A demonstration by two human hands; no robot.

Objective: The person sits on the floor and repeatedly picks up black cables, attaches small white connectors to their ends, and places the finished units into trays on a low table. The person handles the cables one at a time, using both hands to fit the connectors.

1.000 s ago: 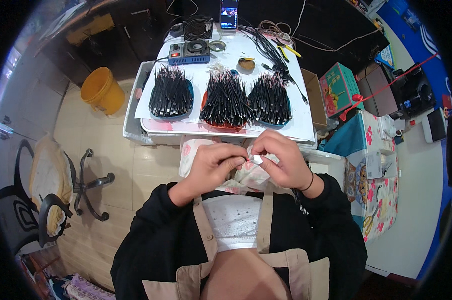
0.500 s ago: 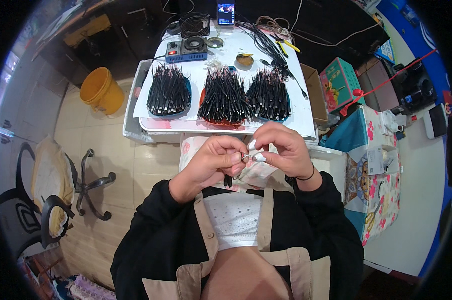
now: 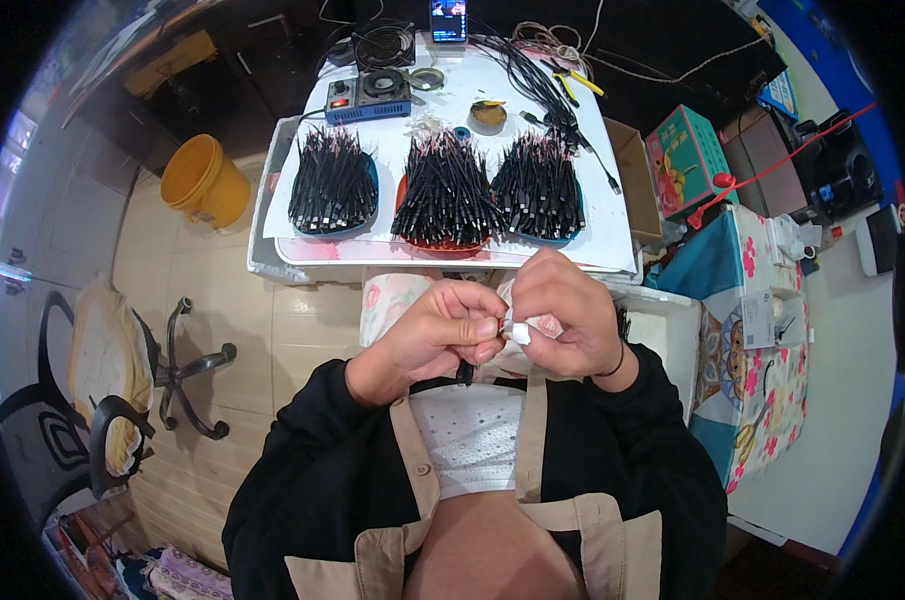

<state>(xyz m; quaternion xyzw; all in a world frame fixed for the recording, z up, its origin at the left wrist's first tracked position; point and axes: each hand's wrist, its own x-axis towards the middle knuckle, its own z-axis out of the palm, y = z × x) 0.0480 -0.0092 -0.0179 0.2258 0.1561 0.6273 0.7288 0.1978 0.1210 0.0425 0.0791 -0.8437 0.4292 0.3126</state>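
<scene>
Over my lap, my left hand [image 3: 444,325] pinches a short black cable [image 3: 465,373], whose dark end sticks out below the fingers. Small wire ends, partly red, show at its thumb tip. My right hand [image 3: 572,315], with white wrapping on its thumb and fingertip, is closed in a pinch at those wire ends, touching the left fingertips. The fingers hide most of the wires. Beyond my hands, three trays hold upright bunches of short black cables: a left bunch [image 3: 334,185], a middle bunch [image 3: 446,195] and a right bunch [image 3: 538,190].
On the white table [image 3: 302,245] stand a blue control box [image 3: 368,108], a round tin [image 3: 488,116], yellow-handled pliers [image 3: 577,82], longer black cables [image 3: 547,95] and a lit phone [image 3: 449,20]. A yellow bucket [image 3: 205,182] and an office chair [image 3: 102,380] are left; a green carton [image 3: 684,165] stands right.
My right hand has turned and curled its fingers in closer to the wire ends. My left hand has shifted slightly right, and the cable's black end shows more below it.
</scene>
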